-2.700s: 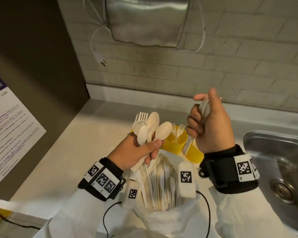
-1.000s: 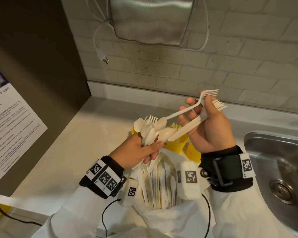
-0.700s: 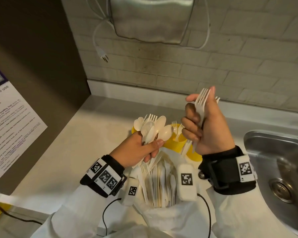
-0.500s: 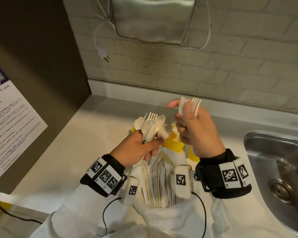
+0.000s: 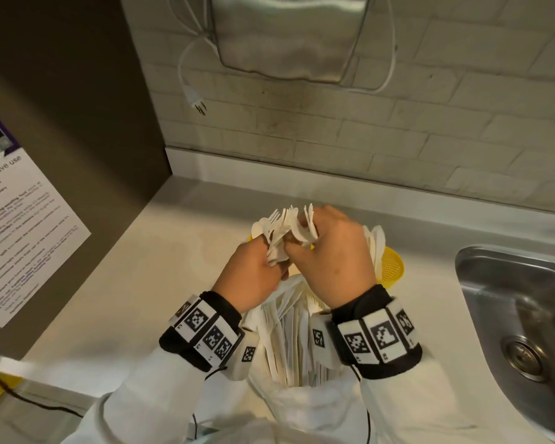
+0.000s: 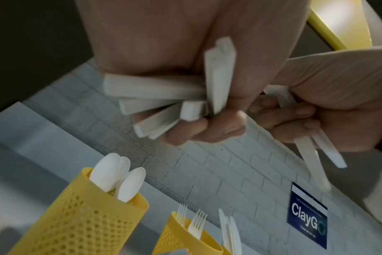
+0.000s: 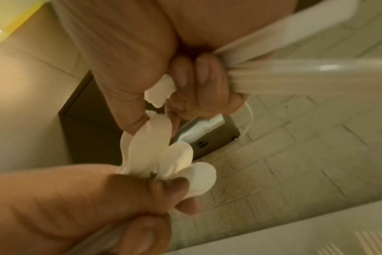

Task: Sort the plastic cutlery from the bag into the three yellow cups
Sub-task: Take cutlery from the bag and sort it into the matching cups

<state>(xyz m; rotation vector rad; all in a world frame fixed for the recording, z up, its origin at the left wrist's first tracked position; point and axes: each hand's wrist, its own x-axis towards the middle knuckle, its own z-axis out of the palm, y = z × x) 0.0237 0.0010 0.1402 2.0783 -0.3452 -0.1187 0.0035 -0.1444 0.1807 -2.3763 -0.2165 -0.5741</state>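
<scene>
- hands have closed together since half a second ago: the right hand (image 5: 334, 251), then apart at about 2 o'clock from the left hand (image 5: 253, 274), now touches it above the open bag (image 5: 289, 347).
- fingers of the left hand curl round a mixed bundle of spoons and forks (image 5: 277, 232), as in every earlier frame; the right hand's fingers curl round its own forks (image 5: 308, 225), which were raised high 0.7 s ago and now sit against the bundle.
- bag of white cutlery lies at 6 o'clock from the hands on the counter (image 5: 141, 283), its pieces running lengthwise from 6 to 12 o'clock.
- head view shows only one yellow cup (image 5: 391, 267) plainly, at 3 o'clock from the right hand beside the sink (image 5: 510, 315), with a sliver of another yellow cup (image 5: 250, 239) at the left hand's far edge.
- left wrist view alone shows all three in a row: a cup of spoons (image 6: 87, 215), a cup of forks (image 6: 181, 238) and a cup of knives (image 6: 225, 250), each with handles down and heads up.
- left wrist view shows the bundle's handle ends (image 6: 159, 96) fanned out below the fist toward 8 and 9 o'clock, and the forks' handles (image 6: 316, 155) slanting toward 5 o'clock.
- right wrist view shows what the others hide: spoon bowls (image 7: 168, 155) rise from the left fist toward 12 o'clock, meeting the right thumb (image 7: 129, 103).
- bundle's long axis in the head view runs near upright, tines toward 12 o'clock.
</scene>
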